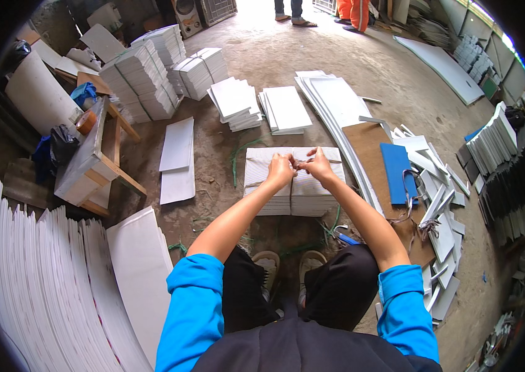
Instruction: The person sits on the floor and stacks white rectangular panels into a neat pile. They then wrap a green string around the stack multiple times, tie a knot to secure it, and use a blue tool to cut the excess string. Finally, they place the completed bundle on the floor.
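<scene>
The left grip [282,170] and right grip [316,166], two bare hands, met over the middle of a bundle of white boards [305,186] on the floor, in front of the person's shoes [267,265]. Fingers were curled close together; whether they pinched the binding cord [291,203] was too small to tell. Left of the bundle lay a loose green strand [234,166], a likely snag for a foot. On the bundle itself, uneven pull on the cord risked letting layers slide or denting board edges. At right, more green twine [335,222] might have tangled with a blue-handled tool [347,239]; beyond, piled white offcuts [444,239] looked ready to slip if knocked.
</scene>
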`<state>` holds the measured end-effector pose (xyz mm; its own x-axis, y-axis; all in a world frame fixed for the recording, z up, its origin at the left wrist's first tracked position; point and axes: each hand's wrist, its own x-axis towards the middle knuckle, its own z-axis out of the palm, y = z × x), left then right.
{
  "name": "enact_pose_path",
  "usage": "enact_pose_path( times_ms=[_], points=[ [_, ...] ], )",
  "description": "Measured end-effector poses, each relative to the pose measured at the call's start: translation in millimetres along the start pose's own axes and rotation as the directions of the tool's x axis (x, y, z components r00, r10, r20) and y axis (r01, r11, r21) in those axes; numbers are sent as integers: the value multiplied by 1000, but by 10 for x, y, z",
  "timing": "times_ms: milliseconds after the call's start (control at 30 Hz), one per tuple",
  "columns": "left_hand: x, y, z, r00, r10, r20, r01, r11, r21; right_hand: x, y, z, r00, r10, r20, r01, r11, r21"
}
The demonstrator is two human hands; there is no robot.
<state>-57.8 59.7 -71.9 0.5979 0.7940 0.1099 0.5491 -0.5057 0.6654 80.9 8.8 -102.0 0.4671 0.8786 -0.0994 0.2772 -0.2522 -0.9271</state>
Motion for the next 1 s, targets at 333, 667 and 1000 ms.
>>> enact_pose_path(
  times_ms=[333,667,1000],
  points=[
    [-115,53,-30,984,174,-34,-164,966,200,17,-261,-46,912,340,231,-404,842,357],
    [188,-91,-234,965,-40,260,19,997,81,-162,-529,-75,989,128,79,-138,982,128],
    [288,-87,-254,968,-131,212,150,986,-77,-174,-404,-253,934,7,358,-2,1000,-14]
  ],
)
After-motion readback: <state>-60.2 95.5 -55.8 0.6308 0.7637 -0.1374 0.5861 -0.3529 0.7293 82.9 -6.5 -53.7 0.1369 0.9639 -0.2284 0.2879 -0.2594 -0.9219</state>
